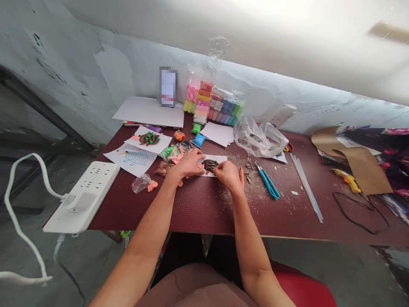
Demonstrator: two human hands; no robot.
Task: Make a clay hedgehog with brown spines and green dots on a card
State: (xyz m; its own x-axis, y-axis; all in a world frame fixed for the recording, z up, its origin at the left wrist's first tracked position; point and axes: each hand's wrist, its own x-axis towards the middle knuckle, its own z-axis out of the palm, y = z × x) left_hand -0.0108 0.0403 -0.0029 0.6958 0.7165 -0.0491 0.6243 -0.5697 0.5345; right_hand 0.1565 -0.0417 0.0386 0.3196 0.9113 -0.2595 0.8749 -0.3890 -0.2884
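Note:
A small dark hedgehog figure [211,165], covered in what look like striped sunflower seeds, lies on a white paper [220,158] in front of me. On its left, my left hand [191,163] rests at the paper with fingers apart, beside the figure. My right hand [227,174] is pinched closed at the figure's right edge; whatever is between the fingertips is hidden. Loose sunflower seeds [249,164] lie to the right of this hand, near an orange stick-like tool [242,177] and blue-handled pliers [268,183].
Bagged modelling clay [180,150] lies beyond my left hand. Farther left are a finished seed hedgehog [149,138] and a blue hedgehog drawing [134,157]. A white power strip [96,187] overhangs the left edge. Glue sticks [306,187] and a yellow glue gun [347,180] lie right.

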